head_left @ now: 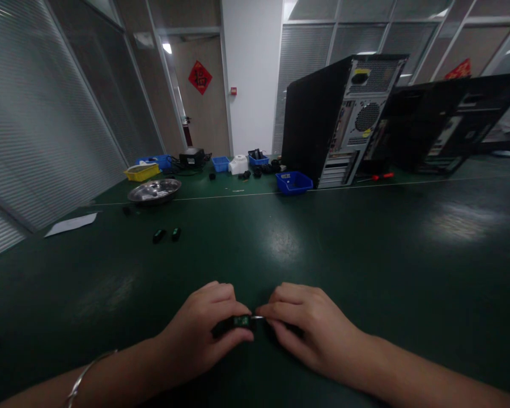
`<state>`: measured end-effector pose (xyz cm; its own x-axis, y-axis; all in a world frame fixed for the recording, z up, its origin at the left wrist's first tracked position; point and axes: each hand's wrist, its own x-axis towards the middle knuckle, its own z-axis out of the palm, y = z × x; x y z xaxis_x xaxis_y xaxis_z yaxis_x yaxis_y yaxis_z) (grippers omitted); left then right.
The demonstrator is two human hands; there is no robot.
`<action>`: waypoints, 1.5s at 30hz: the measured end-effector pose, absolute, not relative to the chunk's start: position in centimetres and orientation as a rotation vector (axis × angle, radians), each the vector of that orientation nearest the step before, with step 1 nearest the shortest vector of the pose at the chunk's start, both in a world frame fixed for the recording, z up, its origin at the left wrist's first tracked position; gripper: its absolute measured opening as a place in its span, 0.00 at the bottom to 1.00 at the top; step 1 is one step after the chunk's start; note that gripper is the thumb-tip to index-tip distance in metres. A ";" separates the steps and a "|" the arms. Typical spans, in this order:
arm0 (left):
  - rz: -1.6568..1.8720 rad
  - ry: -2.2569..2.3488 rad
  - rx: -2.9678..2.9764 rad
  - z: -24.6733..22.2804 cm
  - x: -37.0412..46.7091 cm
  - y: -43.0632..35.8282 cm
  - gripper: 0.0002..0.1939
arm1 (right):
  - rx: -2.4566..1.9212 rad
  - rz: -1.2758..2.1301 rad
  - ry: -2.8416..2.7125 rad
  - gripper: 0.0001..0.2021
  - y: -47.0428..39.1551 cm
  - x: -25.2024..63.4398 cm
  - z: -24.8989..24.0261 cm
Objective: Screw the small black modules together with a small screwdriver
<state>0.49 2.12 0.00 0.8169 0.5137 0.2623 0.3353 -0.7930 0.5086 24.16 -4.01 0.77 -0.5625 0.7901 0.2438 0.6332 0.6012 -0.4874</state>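
Note:
My left hand (pixel 215 323) pinches a small black block with a green face (pixel 241 321) between thumb and fingers, low over the green table. From the block's right side a thin shiny metal piece (pixel 258 317) reaches across to my right hand (pixel 304 320), whose thumb and fingertips are closed around its other end. Whether that metal piece is a tool tip or a pin I cannot tell, since the fingers cover most of it. Farther left on the table lie two similar black blocks, a left one (pixel 158 236) and a right one (pixel 175 233).
At the back left are a metal bowl (pixel 154 191) and a yellow tray (pixel 142 172). A blue bin (pixel 294 183) stands before a black computer tower (pixel 314 119). A red-handled tool (pixel 382 177) lies right of it. White paper (pixel 71 224) rests on the green table (pixel 344 255).

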 end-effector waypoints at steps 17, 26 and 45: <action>0.683 0.571 2.482 -0.2 0.4 1.8 0.07 | -1.132 0.514 -2.321 0.13 -4.3 23.6 0.5; 0.673 0.600 2.386 -0.2 0.7 1.9 0.06 | -1.139 0.540 -2.324 0.13 -4.4 23.7 0.7; 0.643 0.644 2.247 -0.3 0.7 1.8 0.05 | -1.146 0.512 -2.331 0.12 -4.3 23.7 0.3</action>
<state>0.70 1.81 -0.29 0.7528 0.6064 0.2560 0.2577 -0.6294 0.7331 23.71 -4.29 0.27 -0.5280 0.8084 0.2600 0.6251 0.5773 -0.5254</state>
